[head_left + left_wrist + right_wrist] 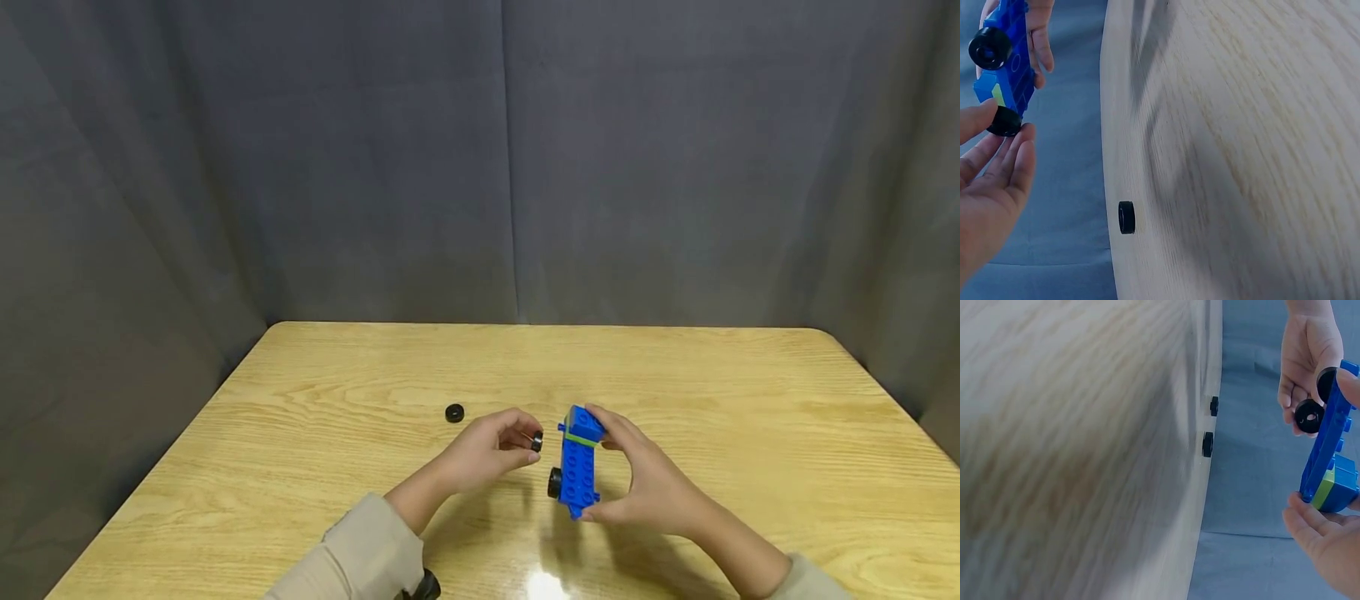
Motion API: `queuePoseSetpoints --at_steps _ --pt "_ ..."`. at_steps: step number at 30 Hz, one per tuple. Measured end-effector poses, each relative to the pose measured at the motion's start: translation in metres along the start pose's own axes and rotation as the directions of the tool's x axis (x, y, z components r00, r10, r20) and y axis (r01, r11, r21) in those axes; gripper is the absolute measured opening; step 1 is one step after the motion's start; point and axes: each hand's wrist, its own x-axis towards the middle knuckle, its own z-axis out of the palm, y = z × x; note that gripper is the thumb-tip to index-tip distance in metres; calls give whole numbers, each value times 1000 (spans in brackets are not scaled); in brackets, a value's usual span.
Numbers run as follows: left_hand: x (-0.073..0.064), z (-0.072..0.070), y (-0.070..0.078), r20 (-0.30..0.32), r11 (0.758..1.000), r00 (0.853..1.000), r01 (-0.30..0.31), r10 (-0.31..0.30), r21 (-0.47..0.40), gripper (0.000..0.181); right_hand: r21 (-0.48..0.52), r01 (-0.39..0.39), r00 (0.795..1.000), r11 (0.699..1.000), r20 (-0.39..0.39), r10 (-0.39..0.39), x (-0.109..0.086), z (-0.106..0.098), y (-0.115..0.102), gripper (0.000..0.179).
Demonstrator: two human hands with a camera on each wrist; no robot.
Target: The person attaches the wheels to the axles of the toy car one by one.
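My right hand (651, 490) holds a blue toy car (577, 471) by its two ends, thumb at the near end and fingers at the far end. The car has studs on top, a raised blue block and a thin green layer. A black wheel (990, 48) sits on its left side near the thumb end; a bare axle stub shows at the far end. Between thumb and fingers, my left hand (480, 454) pinches another black wheel (1309, 416), close beside the car's left side. In the head view a small gap separates that wheel from the stub.
A loose black wheel (454, 412) lies on the wooden table (337, 467), beyond my left hand. Two loose wheels, one of them this wheel (1214, 406), show in the right wrist view. Some black object (427, 585) is partly hidden by my left sleeve. Grey curtains (375, 167) surround the table.
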Motion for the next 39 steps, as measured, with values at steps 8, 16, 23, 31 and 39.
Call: queuePoseSetpoints --at_steps 8,16,23,31,39 --pt "1 0 -3 -8 1000 1000 -21 21 -12 26 33 -13 1000 999 23 12 1 1 -5 98" --pt "2 3 -4 -32 1000 999 -18 18 -13 27 39 -16 1000 999 26 15 -1 2 -6 100" --pt "5 6 -4 -43 1000 999 -21 20 -23 28 37 12 1000 999 21 -13 -1 2 -6 99" --pt "6 6 -5 -55 1000 998 -5 5 -5 26 42 23 1000 999 16 -24 -2 4 -7 100" --pt "7 7 -7 -46 1000 999 -9 8 -19 25 67 -9 999 998 44 6 -1 8 -6 99"
